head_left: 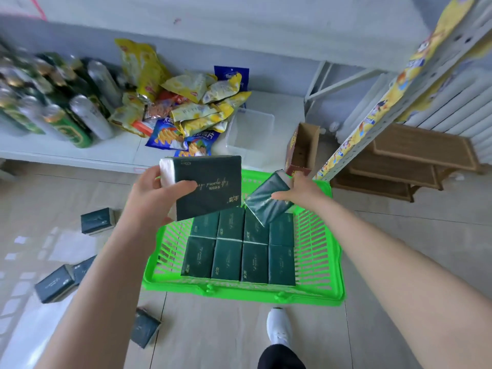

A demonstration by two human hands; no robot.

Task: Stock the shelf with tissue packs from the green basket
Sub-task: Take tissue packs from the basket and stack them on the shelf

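A bright green basket [316,267] sits on the floor below me, with several dark green tissue packs [241,251] standing in rows inside. My left hand [157,193] grips one dark green tissue pack [210,186] above the basket's far left corner, white tissue showing at its end. My right hand [300,191] holds a second tissue pack [267,202], tilted, over the basket's far right side. The white low shelf [111,153] lies just beyond both hands.
The shelf carries green and silver cans [66,102], a heap of snack bags [186,102] and a clear tub [250,134]. Several loose tissue packs [97,221] lie on the floor at left. An open carton [302,150] and a metal rack upright [386,102] stand at right. My white shoe [279,328] is below the basket.
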